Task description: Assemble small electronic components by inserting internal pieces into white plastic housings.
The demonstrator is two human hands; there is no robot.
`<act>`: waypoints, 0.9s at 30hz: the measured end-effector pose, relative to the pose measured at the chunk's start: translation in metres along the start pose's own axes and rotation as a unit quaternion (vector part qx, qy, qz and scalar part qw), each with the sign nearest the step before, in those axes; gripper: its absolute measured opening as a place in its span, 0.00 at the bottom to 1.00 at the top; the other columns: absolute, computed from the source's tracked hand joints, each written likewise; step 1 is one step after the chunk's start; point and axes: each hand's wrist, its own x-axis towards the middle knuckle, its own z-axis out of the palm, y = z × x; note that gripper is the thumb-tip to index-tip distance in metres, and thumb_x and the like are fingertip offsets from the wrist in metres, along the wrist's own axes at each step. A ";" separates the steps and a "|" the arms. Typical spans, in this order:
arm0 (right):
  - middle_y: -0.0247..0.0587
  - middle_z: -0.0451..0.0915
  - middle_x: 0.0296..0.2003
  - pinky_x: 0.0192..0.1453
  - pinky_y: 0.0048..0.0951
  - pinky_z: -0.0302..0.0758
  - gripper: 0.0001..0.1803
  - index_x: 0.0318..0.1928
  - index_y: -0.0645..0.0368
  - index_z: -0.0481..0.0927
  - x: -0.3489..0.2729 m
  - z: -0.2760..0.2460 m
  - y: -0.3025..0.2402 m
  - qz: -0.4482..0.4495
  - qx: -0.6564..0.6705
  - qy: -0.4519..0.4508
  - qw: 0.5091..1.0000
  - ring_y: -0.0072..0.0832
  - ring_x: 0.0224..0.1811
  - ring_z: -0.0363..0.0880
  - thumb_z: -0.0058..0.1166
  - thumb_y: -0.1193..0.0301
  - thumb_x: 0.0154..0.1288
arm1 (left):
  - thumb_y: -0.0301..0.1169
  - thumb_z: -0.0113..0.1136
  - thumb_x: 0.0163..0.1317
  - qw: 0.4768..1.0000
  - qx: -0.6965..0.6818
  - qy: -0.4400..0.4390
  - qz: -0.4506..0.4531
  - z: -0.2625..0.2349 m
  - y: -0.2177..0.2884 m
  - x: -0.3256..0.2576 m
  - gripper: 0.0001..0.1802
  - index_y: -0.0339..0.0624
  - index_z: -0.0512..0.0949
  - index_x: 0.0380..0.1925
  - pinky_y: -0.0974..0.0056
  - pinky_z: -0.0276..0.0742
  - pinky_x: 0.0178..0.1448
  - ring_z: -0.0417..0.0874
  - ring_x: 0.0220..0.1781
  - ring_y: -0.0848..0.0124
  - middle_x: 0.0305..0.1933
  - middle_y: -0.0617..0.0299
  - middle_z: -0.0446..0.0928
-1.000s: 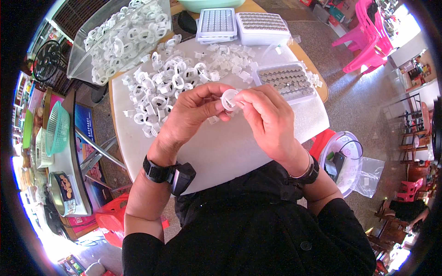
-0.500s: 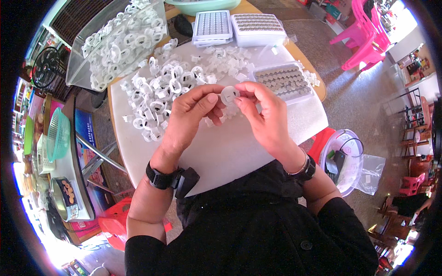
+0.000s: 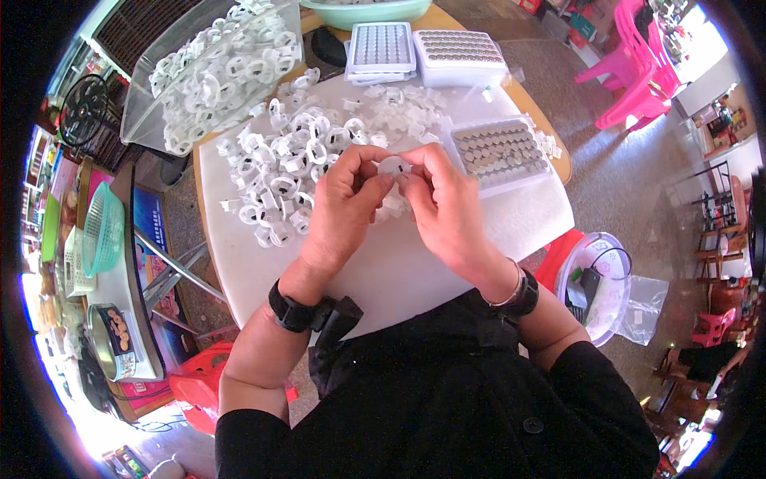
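- Left hand (image 3: 339, 209): fingers clamped on white round piece (image 3: 393, 165), 9 o'clock side.
- Right hand (image 3: 448, 209): fingers clamped at 3 o'clock.
- Piece sat above tabletop (image 3: 399, 267), pile (image 3: 283, 188) toward 9 o'clock.

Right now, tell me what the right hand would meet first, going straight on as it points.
The right hand would first press the small white round piece, then probably the left hand beyond; depth there is hard to judge.

Rnd white plastic pc (image 3: 390, 166), sm. dark mark on face, btwn L fingers (image 3: 373, 190) & R fingers (image 3: 417, 191)
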 end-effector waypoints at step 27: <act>0.54 0.79 0.29 0.36 0.45 0.74 0.08 0.29 0.63 0.79 0.070 -0.010 -0.025 -0.076 -0.105 -0.214 0.968 0.50 0.32 0.79 0.52 0.71 0.56 | 0.30 0.50 0.68 0.975 -0.113 0.173 0.079 -0.035 0.015 0.005 0.09 0.36 0.76 0.41 0.76 0.61 0.23 0.66 0.21 0.82 0.22 0.68 0.69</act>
